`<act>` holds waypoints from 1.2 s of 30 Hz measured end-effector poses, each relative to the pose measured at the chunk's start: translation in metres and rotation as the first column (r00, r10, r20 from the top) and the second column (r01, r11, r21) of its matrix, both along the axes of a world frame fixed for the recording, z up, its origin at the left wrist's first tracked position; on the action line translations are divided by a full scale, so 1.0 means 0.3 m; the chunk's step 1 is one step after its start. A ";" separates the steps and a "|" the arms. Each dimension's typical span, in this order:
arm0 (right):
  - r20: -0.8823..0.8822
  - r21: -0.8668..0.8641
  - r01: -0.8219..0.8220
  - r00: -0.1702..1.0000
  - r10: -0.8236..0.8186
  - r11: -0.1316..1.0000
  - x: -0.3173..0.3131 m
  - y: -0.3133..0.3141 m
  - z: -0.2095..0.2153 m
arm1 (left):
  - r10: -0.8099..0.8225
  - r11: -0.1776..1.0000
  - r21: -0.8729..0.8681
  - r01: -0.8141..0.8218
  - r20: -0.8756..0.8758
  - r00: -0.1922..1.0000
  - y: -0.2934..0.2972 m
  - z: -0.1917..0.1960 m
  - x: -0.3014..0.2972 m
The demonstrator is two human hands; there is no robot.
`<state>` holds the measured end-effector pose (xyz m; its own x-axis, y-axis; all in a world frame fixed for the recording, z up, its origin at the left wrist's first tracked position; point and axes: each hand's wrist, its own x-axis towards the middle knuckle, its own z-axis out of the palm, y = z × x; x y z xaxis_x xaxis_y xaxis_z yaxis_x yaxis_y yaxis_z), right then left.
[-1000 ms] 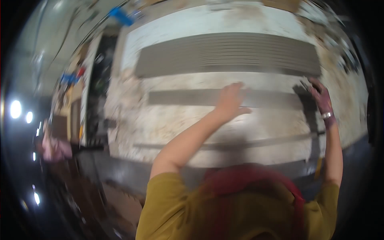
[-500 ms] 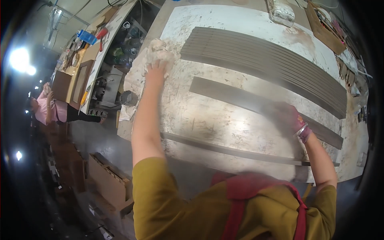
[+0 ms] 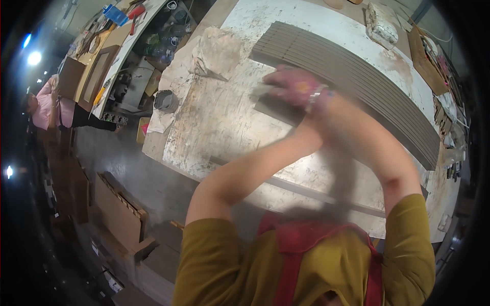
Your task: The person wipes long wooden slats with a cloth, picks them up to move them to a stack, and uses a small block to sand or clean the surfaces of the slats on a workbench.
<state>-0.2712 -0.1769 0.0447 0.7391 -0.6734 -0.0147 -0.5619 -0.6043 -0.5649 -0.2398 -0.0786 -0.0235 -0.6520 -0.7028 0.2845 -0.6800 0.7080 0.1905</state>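
Head view, clock centred on the right hand, 12 at top of frame. Right hand (image 3: 295,85): pinkish-red glove, shiny band (image 3: 315,97) at the wrist, over the far-left end of the loose strip (image 3: 277,110), fingers pointing to 9-10 o'clock. Motion blur there; pale smear by the fingertips, can't say if it's held, and can't tell if the fingers are wide or narrow. Left hand (image 3: 313,130) at 5 o'clock, just below the right wrist, arms crossing there. Its fingers are hidden, so spread or grip can't be told. Loose strip: grey-brown, lying flat on the scuffed white table (image 3: 204,127), visible end at 7 o'clock, rest mostly covered by hands and arms. Row of slats (image 3: 370,87), same colour, side by side, running 11 to 4 o'clock on the far side of the strip. Thin strip (image 3: 301,187) at 6, near the table's front edge, well apart from the row, partly behind the left arm. Crumpled cloth (image 3: 219,51) at 10, grey cup-like thing (image 3: 166,101) at 9. Pale wrapped block (image 3: 382,26) at 2, brown tray of odds and ends (image 3: 427,66) near 3. Co-worker in pink (image 3: 57,109), far off at 9.
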 end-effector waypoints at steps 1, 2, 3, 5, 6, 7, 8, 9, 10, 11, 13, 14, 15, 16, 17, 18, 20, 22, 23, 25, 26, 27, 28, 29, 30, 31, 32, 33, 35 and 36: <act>0.029 -0.155 -0.066 0.997 0.071 0.986 0.061 0.025 -0.025 | -0.021 1.000 0.014 0.023 -0.101 0.995 0.010 0.078 0.008; -0.043 -0.159 -0.139 0.990 0.133 0.977 0.131 0.041 -0.028 | -0.022 0.979 0.175 0.107 -0.430 0.903 0.004 0.030 -0.001; -0.128 -0.158 -0.198 0.975 0.179 0.967 0.187 0.065 -0.030 | 0.004 0.913 0.269 0.306 -0.757 0.653 -0.002 -0.019 -0.007; -0.232 -0.197 -0.267 0.948 0.220 0.943 0.213 0.084 -0.088 | -0.036 0.902 0.308 0.303 -0.645 0.763 -0.027 -0.038 -0.023; -0.228 -0.190 -0.275 0.946 0.230 0.942 0.218 0.076 -0.088 | -0.034 0.959 0.219 0.180 -0.544 0.838 -0.021 -0.064 -0.021; -0.275 -0.215 -0.272 0.938 0.210 0.938 0.213 0.057 -0.075 | -0.005 0.993 0.107 0.057 -0.435 0.901 -0.013 -0.084 -0.023; -0.320 -0.240 -0.270 0.929 0.186 0.932 0.206 0.034 -0.062 | 0.048 0.998 -0.016 -0.056 -0.327 0.944 -0.009 -0.107 -0.017; -0.250 -0.334 -0.233 0.956 0.153 0.913 0.156 -0.010 -0.067 | 0.045 0.998 -0.022 -0.055 -0.325 0.945 0.016 -0.068 -0.005; -0.317 -0.439 -0.191 0.947 0.047 0.878 0.133 -0.060 -0.082 | 0.031 0.998 -0.041 -0.046 -0.319 0.947 0.021 -0.049 -0.001; -0.256 -0.369 -0.019 0.963 -0.082 0.929 0.088 -0.105 -0.110 | 0.014 0.998 -0.056 -0.033 -0.317 0.948 0.029 -0.030 -0.003; -0.142 -0.131 0.213 0.963 -0.231 0.968 0.017 -0.095 -0.082 | 0.010 0.999 0.032 -0.012 0.057 0.998 0.029 -0.047 0.022; -0.085 0.019 0.283 0.956 -0.280 0.959 -0.027 -0.058 -0.028 | 0.005 1.000 0.028 -0.007 0.061 0.998 0.024 -0.050 0.041; 0.063 -0.026 0.218 0.974 -0.216 0.976 -0.134 -0.026 -0.001 | -0.036 0.996 0.082 0.026 0.117 0.992 0.015 -0.032 0.041; 0.192 -0.080 0.168 0.970 -0.150 0.983 -0.240 0.012 0.026 | -0.091 0.988 0.141 0.068 0.161 0.983 0.003 -0.015 0.032; 0.179 -0.086 0.208 0.965 -0.190 0.974 -0.336 0.056 0.058 | -0.151 0.961 0.248 0.125 0.088 0.985 -0.014 0.001 0.045; 0.227 0.037 0.280 0.933 -0.281 0.959 -0.440 0.116 0.104 | -0.216 0.917 0.346 0.199 0.013 0.976 -0.027 0.036 0.060; 0.244 0.150 0.429 0.857 -0.454 0.891 -0.662 0.208 0.134 | -0.231 0.785 0.599 0.161 0.041 0.972 -0.062 0.185 0.049; 0.336 0.332 0.540 0.698 -0.632 0.773 -0.868 0.312 0.141 | -0.126 0.894 0.445 0.050 0.143 0.982 -0.122 0.132 0.043; 0.345 0.415 0.609 0.582 -0.737 0.676 -0.992 0.382 0.149 | -0.079 0.931 0.362 0.044 0.080 0.994 -0.133 0.125 -0.010; 0.337 0.439 0.735 0.399 -0.853 0.517 -1.272 0.492 0.127 | -0.133 0.949 0.299 0.102 0.082 0.988 -0.119 0.103 -0.114; 0.330 0.440 0.792 0.295 -0.897 0.423 -1.404 0.556 0.118 | -0.190 0.941 0.296 0.163 0.066 0.979 -0.096 0.089 -0.186; 0.331 0.438 0.841 0.177 -0.927 0.317 -1.541 0.618 0.112 | -0.188 0.944 0.284 0.168 0.047 0.981 -0.067 0.083 -0.242; 0.346 0.472 0.869 -0.031 -0.938 0.145 -1.620 0.676 0.117 | -0.182 0.946 0.277 0.166 0.032 0.983 -0.048 0.072 -0.290; 0.296 0.423 0.905 -0.089 -0.951 0.047 -1.740 0.744 0.101 | -0.195 0.935 0.309 0.174 0.037 0.980 -0.037 0.063 -0.336; 0.245 0.372 0.927 -0.149 -0.958 -0.050 -1.851 0.809 0.071 | -0.230 0.929 0.306 0.210 0.032 0.973 -0.027 0.049 -0.364; 0.247 0.372 0.926 -0.170 -0.954 -0.068 -1.907 0.848 0.055 | -0.193 0.941 0.285 0.180 0.016 0.981 -0.020 0.034 -0.371; 0.189 0.308 0.948 -0.147 -0.971 -0.083 -1.961 0.882 0.041 | -0.152 0.953 0.264 0.147 -0.002 0.988 -0.012 0.024 -0.370; 0.128 0.245 0.965 -0.128 -0.984 -0.094 -2.015 0.913 0.020 | -0.169 0.952 0.260 0.163 0.000 0.986 -0.001 0.022 -0.358; 0.035 0.176 0.975 -0.144 -0.989 -0.135 -2.105 0.924 -0.044 | -0.154 0.944 0.296 0.145 0.007 0.988 0.016 0.018 -0.329; 0.024 0.166 0.978 -0.131 -0.991 -0.125 -2.081 0.883 -0.044 | -0.155 0.946 0.290 0.142 0.021 0.988 0.026 0.025 -0.309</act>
<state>-0.8955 0.0881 0.0316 -0.7532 -0.6488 -0.1083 -0.4263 0.6069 -0.6708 -0.3324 -0.0709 -0.0159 -0.7625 -0.6447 0.0545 -0.5833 0.7215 0.3732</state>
